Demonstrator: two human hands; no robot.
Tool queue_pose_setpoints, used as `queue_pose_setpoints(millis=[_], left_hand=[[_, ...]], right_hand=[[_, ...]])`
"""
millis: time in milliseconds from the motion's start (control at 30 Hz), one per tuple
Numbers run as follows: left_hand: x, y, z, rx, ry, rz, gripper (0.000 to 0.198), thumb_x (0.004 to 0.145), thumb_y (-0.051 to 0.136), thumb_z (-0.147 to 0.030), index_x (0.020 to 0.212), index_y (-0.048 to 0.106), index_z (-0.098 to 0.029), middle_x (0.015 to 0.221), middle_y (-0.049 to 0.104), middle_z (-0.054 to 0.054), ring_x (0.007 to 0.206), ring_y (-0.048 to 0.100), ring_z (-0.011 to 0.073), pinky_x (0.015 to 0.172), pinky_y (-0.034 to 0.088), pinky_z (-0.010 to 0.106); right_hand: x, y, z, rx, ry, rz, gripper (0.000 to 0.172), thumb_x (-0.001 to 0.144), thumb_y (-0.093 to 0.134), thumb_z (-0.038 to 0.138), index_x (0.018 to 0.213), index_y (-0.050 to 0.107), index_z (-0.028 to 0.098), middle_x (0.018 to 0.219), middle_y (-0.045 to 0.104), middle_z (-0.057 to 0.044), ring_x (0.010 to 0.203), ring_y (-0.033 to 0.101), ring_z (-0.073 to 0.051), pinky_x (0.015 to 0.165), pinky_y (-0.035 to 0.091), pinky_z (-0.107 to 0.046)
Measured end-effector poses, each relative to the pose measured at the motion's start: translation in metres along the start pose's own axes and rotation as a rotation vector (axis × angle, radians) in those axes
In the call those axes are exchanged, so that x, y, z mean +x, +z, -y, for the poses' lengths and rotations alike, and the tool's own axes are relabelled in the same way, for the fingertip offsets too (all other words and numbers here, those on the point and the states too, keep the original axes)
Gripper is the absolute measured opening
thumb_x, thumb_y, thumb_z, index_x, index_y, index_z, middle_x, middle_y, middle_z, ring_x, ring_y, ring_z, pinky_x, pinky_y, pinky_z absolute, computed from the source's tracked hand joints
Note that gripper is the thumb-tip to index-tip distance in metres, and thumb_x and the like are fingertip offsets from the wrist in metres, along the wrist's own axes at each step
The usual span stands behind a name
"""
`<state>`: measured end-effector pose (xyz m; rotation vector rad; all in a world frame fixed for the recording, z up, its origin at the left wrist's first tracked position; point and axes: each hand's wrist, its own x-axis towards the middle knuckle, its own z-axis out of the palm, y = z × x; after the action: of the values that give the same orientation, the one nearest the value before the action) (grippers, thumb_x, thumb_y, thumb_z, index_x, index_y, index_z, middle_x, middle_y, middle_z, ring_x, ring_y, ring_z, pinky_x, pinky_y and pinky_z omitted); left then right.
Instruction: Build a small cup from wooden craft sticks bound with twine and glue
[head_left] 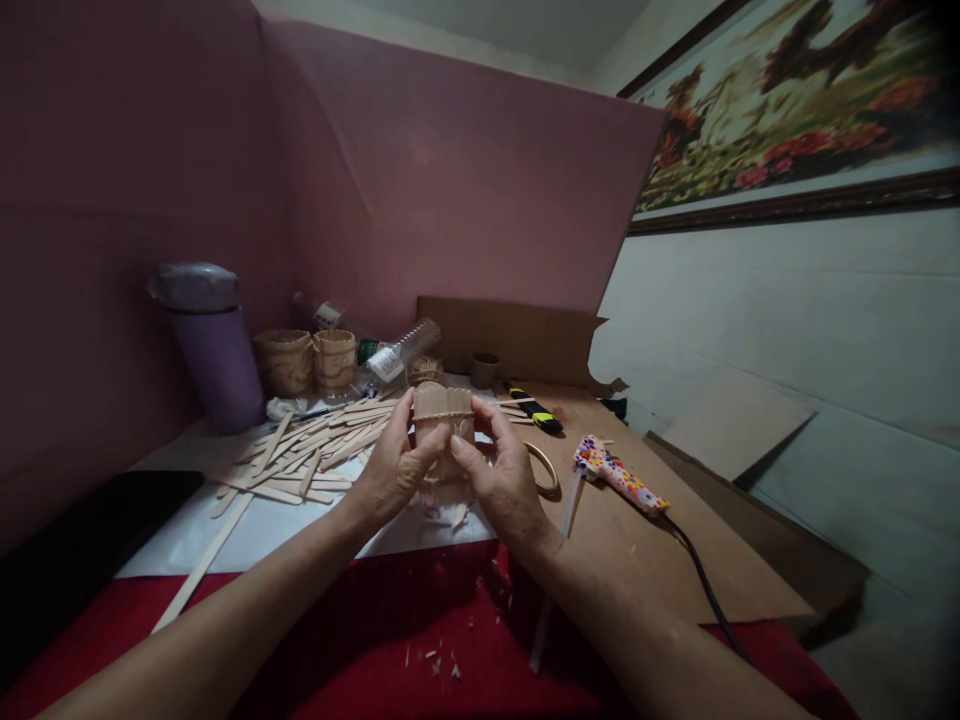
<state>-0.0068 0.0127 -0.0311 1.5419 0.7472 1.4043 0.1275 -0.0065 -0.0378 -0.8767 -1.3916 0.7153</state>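
Between my two hands is a small cup made of wooden craft sticks (444, 405), with a twisted cord round its upper part. My left hand (401, 462) grips its left side, thumb across the front. On the right side, my right hand (499, 468) holds it the same way, its thumb near the other thumb. The cup's back is hidden from me. A loose pile of craft sticks (330, 445) lies just left of my left hand. A roll of tape (546, 470) rests on the cardboard beside my right hand.
A patterned hot glue gun (619, 480) with a glue stick and black cord lies at right. Behind are a yellow-black utility knife (534, 410), a small brown pot (485, 370), plastic bottles (401, 352), two stick cups (334, 362) and a purple tumbler (217, 355). Wood scraps dot the red cloth (420, 620).
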Motion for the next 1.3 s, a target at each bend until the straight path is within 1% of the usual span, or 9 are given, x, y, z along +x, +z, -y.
queue_pose_setpoints(millis=[100, 200, 367, 433, 600, 767, 1100, 1200, 1300], left_hand=[[0.001, -0.001, 0.004, -0.069, -0.038, -0.029, 0.057, 0.078, 0.071, -0.040, 0.128, 0.049, -0.020, 0.125, 0.060, 0.009, 0.113, 0.057, 0.0254, 0.091, 0.047, 0.033], [0.002, -0.001, 0.005, -0.192, -0.075, -0.022, 0.053, 0.079, 0.070, -0.037, 0.126, 0.053, -0.021, 0.123, 0.062, 0.009, 0.111, 0.059, 0.0259, 0.089, 0.048, 0.034], [0.002, 0.003, -0.001, -0.361, -0.187, 0.010, 0.049, 0.081, 0.066, -0.042, 0.124, 0.056, -0.021, 0.115, 0.067, 0.010, 0.091, 0.067, 0.0247, 0.073, 0.052, 0.033], [0.002, 0.004, -0.002, -0.389, -0.200, 0.013, 0.049, 0.080, 0.067, -0.043, 0.124, 0.057, -0.021, 0.112, 0.068, 0.010, 0.087, 0.068, 0.0237, 0.072, 0.052, 0.033], [0.001, 0.004, -0.001, -0.396, -0.183, -0.008, 0.047, 0.077, 0.072, -0.037, 0.119, 0.058, -0.020, 0.114, 0.067, 0.010, 0.091, 0.067, 0.0228, 0.076, 0.052, 0.032], [0.001, 0.004, 0.001, -0.380, -0.157, -0.013, 0.048, 0.076, 0.072, -0.031, 0.120, 0.057, -0.019, 0.115, 0.066, 0.010, 0.094, 0.066, 0.0231, 0.077, 0.051, 0.031], [0.002, 0.003, 0.006, -0.366, -0.144, -0.010, 0.050, 0.074, 0.074, -0.031, 0.120, 0.058, -0.019, 0.116, 0.066, 0.010, 0.098, 0.065, 0.0249, 0.080, 0.051, 0.033], [0.002, 0.002, 0.007, -0.362, -0.118, -0.003, 0.051, 0.072, 0.076, -0.029, 0.120, 0.059, -0.020, 0.118, 0.066, 0.010, 0.102, 0.064, 0.0248, 0.083, 0.051, 0.033], [0.003, 0.001, 0.007, -0.381, -0.130, 0.013, 0.053, 0.072, 0.077, -0.030, 0.121, 0.058, -0.020, 0.117, 0.067, 0.011, 0.098, 0.066, 0.0253, 0.081, 0.052, 0.033]], right_hand=[[0.001, 0.000, 0.000, -0.005, 0.008, -0.002, 0.054, 0.078, 0.065, 0.039, 0.127, 0.054, 0.018, 0.131, 0.059, -0.015, 0.115, 0.059, -0.028, 0.088, 0.054, -0.043], [0.002, -0.001, -0.001, -0.012, 0.011, -0.008, 0.054, 0.077, 0.066, 0.038, 0.126, 0.054, 0.018, 0.128, 0.061, -0.015, 0.111, 0.060, -0.028, 0.089, 0.054, -0.044], [0.002, 0.000, -0.003, -0.030, 0.018, -0.022, 0.054, 0.076, 0.064, 0.037, 0.125, 0.054, 0.018, 0.128, 0.061, -0.015, 0.110, 0.061, -0.027, 0.090, 0.053, -0.044], [0.001, 0.000, -0.003, -0.035, 0.016, -0.027, 0.053, 0.076, 0.065, 0.038, 0.125, 0.055, 0.018, 0.127, 0.061, -0.014, 0.111, 0.060, -0.027, 0.090, 0.052, -0.043], [0.001, -0.001, -0.003, -0.035, 0.027, -0.031, 0.053, 0.076, 0.066, 0.038, 0.125, 0.055, 0.020, 0.125, 0.062, -0.013, 0.108, 0.061, -0.026, 0.089, 0.053, -0.042], [0.001, 0.000, -0.002, -0.020, 0.028, -0.028, 0.051, 0.077, 0.068, 0.039, 0.123, 0.057, 0.021, 0.128, 0.061, -0.012, 0.113, 0.059, -0.027, 0.086, 0.055, -0.040], [0.001, 0.000, -0.002, -0.019, 0.021, -0.025, 0.050, 0.077, 0.068, 0.038, 0.123, 0.058, 0.021, 0.126, 0.062, -0.013, 0.111, 0.060, -0.027, 0.084, 0.055, -0.040], [0.001, 0.000, -0.002, 0.004, 0.029, -0.029, 0.053, 0.077, 0.067, 0.040, 0.124, 0.056, 0.020, 0.128, 0.061, -0.014, 0.112, 0.059, -0.028, 0.086, 0.055, -0.041], [0.002, -0.001, -0.002, 0.000, 0.032, -0.026, 0.053, 0.077, 0.067, 0.040, 0.125, 0.056, 0.020, 0.128, 0.061, -0.013, 0.114, 0.059, -0.027, 0.088, 0.054, -0.042]])
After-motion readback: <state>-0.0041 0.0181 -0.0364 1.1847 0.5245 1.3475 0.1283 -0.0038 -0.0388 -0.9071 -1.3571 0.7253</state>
